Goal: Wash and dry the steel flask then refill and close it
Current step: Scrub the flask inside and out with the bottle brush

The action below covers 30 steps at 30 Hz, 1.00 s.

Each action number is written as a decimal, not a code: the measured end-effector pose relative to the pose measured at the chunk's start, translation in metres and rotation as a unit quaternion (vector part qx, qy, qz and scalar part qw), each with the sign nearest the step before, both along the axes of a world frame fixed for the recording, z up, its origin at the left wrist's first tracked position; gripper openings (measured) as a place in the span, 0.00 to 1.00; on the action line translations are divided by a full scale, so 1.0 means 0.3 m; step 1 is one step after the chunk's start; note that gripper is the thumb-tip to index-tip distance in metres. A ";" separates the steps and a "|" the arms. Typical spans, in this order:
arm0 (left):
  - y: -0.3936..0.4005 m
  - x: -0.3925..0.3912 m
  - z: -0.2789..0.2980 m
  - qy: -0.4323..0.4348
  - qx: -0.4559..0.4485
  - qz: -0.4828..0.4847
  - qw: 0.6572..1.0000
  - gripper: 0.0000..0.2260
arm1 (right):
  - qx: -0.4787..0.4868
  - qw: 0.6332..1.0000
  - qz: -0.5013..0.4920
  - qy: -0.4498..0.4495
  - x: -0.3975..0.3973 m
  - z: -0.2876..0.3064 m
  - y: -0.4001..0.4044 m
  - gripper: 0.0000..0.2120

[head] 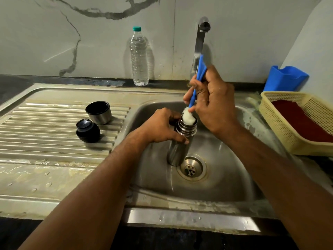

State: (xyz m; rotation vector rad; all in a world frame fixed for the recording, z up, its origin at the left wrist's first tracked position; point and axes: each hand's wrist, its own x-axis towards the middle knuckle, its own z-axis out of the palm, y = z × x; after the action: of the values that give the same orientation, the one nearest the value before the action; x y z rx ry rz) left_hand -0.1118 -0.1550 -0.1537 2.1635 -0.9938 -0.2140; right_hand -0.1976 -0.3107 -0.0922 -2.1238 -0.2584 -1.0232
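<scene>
Steel flask point(178, 143) stands upright in the sink point(225, 177), just beside the drain point(191, 168). Left hand point(160, 126) grips its neck; right hand point(210, 103) pinches the blue bottle brush point(195, 87), whose white head sits in the flask's mouth. Hold the flask steady and push the brush straight down, twisting. The flask's inside is hidden.

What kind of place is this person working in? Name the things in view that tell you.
Most likely a home kitchen's washing-up area. A steel sink with a ribbed draining board sits under a tap against a marble-look wall, and a yellow plastic basket stands beside the basin.
</scene>
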 end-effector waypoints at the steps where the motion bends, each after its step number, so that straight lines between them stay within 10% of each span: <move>1: 0.004 0.001 -0.003 0.002 -0.001 0.001 1.000 0.25 | 0.004 1.000 0.005 -0.006 -0.006 0.002 0.001 0.11; 30: -0.004 -0.012 0.011 0.013 0.013 0.007 1.000 0.23 | 0.078 0.956 -0.082 -0.272 -0.042 0.139 -0.047 0.10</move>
State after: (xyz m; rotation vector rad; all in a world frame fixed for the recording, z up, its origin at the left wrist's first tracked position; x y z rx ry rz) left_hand -0.1153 -0.1562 -0.1503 2.1846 -0.9661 -0.2478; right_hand -0.2102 -0.3247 -0.0505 -1.7073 -0.2572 -1.6643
